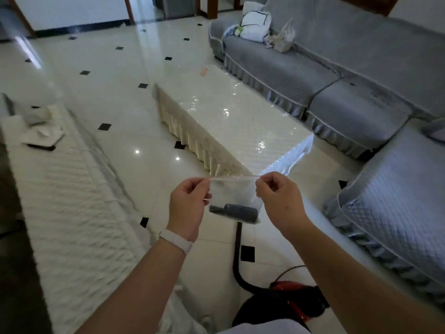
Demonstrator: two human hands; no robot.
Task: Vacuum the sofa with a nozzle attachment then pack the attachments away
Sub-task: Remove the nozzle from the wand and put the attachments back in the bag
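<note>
Both hands, left [187, 203] and right [277, 196], pinch bag [231, 191] top; nozzle [233, 213] hangs below grip.

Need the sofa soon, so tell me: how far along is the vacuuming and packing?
Nearly finished, it seems. Done: dark attachments lie inside the clear bag. In hand: the left hand and right hand pinch the bag's top corners, apparently sealing its red strip. Left: putting away the bag and the vacuum, on the floor with its hose out. Whether the sofa is clean cannot be told.
</note>
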